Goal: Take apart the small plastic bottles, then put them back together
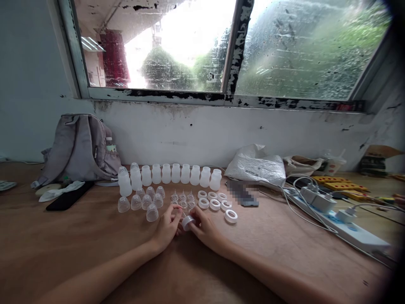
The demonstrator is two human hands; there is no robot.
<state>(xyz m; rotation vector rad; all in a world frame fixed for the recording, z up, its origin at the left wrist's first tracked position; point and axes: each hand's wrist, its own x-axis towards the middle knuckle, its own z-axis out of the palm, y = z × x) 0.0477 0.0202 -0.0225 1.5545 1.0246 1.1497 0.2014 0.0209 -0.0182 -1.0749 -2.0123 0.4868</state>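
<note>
Ring (pixel 187 223) gripped in right hand (pixel 203 224), just beside left hand (pixel 168 227), whose grip I cannot tell

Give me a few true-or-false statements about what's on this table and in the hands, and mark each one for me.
1. The right hand holds a white ring. True.
2. The right hand wears a glove. False: it is bare.
3. A grey backpack sits left of the bottles. True.
4. The bottles lie flat on their sides. False: they stand upright in a row.
5. White adapters are plugged into the power strip. True.
6. The power strip is left of the backpack. False: it is well to the right of it.
</note>
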